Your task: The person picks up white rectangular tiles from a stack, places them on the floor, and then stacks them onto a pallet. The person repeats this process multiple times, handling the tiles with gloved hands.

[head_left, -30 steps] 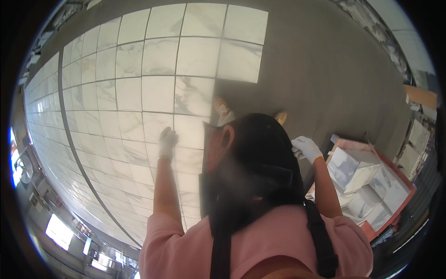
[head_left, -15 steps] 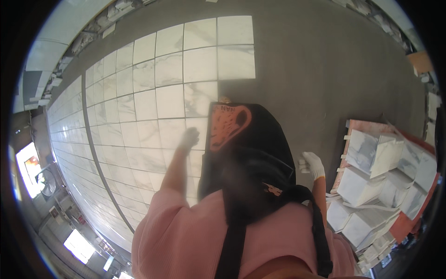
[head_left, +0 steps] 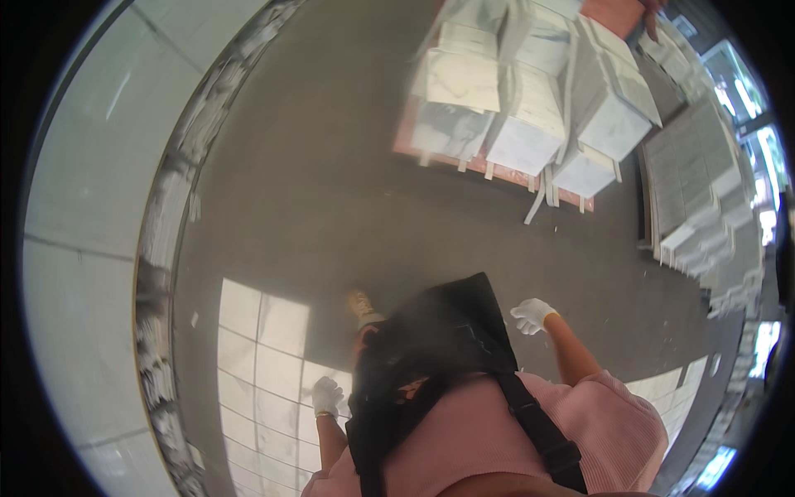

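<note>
A: Though the fisheye bends everything, where do the hands hang?

B: Both are gloved in white and hold nothing. The left hand [head_left: 327,396] hangs low over the glossy white tiles [head_left: 263,348] already laid on the floor, just off their edge where they meet the bare grey floor [head_left: 331,182]. Its fingers look loosely curled, gripping nothing.

A: And the other?

B: The right hand [head_left: 532,315] is out to the side over the bare grey floor, fingers spread and relaxed, empty too.

A: What lies between them?

B: A black bag [head_left: 431,348] hangs against the person's front on a dark strap [head_left: 538,427] across a pink shirt [head_left: 497,447]. Just beyond the bag one shoe [head_left: 362,306] stands at the edge of the laid tiles.

A: Anything near enough to touch?

B: No. The stacks of white marbled tile boxes [head_left: 530,91] sit on a reddish pallet [head_left: 431,153] toward the far edge of the floor, well apart from both hands. A second pile of flat grey tiles [head_left: 696,182] lies at the right edge.

A: And the left edge?

B: A strip of rubble [head_left: 161,248] runs along the floor, with a pale wall [head_left: 74,199] beyond it.
</note>
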The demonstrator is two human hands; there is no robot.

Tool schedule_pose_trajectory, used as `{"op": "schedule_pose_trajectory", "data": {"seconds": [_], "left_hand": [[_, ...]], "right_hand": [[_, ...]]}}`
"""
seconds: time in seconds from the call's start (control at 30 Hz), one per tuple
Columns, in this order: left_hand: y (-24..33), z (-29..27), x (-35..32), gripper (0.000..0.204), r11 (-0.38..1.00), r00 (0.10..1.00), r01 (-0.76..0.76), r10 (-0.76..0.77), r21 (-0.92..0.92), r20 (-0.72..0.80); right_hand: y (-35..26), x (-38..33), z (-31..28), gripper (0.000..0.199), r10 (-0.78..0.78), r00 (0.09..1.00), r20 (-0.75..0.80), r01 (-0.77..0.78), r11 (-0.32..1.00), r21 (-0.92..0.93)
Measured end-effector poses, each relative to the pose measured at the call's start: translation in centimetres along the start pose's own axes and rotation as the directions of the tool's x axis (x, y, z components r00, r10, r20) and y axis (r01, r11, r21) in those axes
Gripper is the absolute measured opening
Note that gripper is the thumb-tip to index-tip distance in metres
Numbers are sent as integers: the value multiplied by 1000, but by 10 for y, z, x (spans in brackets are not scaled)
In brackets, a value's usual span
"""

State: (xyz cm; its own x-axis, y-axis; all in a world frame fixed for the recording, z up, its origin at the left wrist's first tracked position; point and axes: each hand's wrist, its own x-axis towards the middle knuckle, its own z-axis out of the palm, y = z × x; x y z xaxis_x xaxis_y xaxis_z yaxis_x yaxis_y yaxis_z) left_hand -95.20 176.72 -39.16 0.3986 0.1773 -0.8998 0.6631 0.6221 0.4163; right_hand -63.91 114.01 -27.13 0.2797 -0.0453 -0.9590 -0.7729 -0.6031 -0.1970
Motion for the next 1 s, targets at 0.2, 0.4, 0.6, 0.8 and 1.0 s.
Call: {"op": "schedule_pose_trajectory", "data": {"seconds": [0.2, 0.4, 0.6, 0.8, 1.0], "left_hand": [[91, 3, 86, 22, 565, 760, -650, 483, 508, 435], [174, 23, 210, 15, -41, 878, -378, 300, 925, 372], [306, 83, 297, 23, 279, 746, -666, 286, 692, 602], [423, 253, 291, 31, 755, 951, -309, 235, 578, 202], [478, 442, 237, 45, 846, 976, -201, 128, 495, 178]], "right_hand": [[-29, 8, 56, 23, 5, 992, 124, 4, 997, -77], [-40, 22, 43, 32, -169, 985, -17, 162, 963, -215], [-58, 11, 39, 29, 163, 951, -261, 72, 705, 705], [-42, 42, 59, 40, -98, 917, -386, 18, 978, -207], [-80, 100, -23, 28, -125, 991, -42, 60, 713, -698]]}}
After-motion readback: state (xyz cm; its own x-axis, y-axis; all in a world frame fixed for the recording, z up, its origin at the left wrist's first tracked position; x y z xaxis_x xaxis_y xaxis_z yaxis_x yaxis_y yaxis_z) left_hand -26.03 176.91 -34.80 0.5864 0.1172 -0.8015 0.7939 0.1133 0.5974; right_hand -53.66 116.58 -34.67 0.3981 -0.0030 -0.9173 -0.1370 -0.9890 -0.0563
